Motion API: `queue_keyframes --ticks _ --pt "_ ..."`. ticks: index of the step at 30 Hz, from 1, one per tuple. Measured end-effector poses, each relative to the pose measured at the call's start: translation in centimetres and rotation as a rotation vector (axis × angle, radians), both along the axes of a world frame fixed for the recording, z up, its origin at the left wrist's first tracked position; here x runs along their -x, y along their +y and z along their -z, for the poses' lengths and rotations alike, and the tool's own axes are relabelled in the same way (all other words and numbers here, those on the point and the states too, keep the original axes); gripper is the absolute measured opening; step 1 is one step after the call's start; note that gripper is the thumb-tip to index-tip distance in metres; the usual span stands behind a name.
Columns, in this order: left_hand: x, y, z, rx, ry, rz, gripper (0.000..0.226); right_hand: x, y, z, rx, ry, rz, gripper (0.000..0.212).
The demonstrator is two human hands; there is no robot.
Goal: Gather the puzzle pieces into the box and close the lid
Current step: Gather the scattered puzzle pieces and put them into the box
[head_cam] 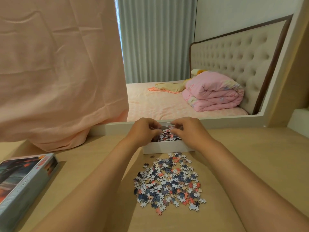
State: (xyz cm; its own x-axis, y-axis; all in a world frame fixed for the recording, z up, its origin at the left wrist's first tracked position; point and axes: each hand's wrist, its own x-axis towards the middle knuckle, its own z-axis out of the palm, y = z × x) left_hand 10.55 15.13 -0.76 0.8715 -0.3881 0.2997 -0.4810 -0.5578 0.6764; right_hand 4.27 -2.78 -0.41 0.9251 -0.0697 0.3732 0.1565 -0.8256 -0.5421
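A white open box (167,147) stands at the far middle of the wooden table, partly filled with puzzle pieces (167,135). My left hand (144,129) and my right hand (187,129) hover together over the box, fingers curled around a clump of pieces between them. A loose pile of puzzle pieces (168,181), white, blue and pink, lies on the table in front of the box. The printed box lid (25,178) lies flat at the left edge of the table, picture side up.
A pink cloth (58,72) hangs down onto the table at the left. A mirror frame (117,126) runs along the table's back edge, reflecting a bed with a folded pink quilt.
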Motion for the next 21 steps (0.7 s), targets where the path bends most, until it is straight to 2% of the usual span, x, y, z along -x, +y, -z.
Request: queue_keyframes --ticks 2,5,9,12,15,18,21 --pt "-0.2 -0.5 0.4 -0.134 -0.026 0.033 0.016 -0.1 -0.3 0.4 0.003 0.056 -0.023 0.034" --pt "0.2 -0.6 0.3 -0.216 -0.141 0.018 0.024 -0.1 -0.5 0.3 0.024 0.064 -0.044 0.022" --pt "0.9 0.4 0.4 -0.302 -0.256 0.057 0.030 0.4 -0.3 0.0 0.194 0.180 -0.110 0.033" --pt "1.7 1.1 0.8 -0.489 -0.218 0.191 0.036 0.9 0.5 0.1 0.324 0.361 -0.188 0.037" --pt "1.5 1.1 1.0 -0.637 -0.188 0.182 0.049 1.0 1.0 0.2 0.469 0.399 -0.159 0.049" --pt "1.0 1.1 1.1 -0.714 -0.217 0.130 0.053 1.1 0.6 0.0 0.390 0.369 -0.130 0.055" --pt "1.1 1.3 1.5 -0.709 -0.236 0.145 0.063 1.3 0.6 -0.3 0.330 0.362 -0.164 0.049"
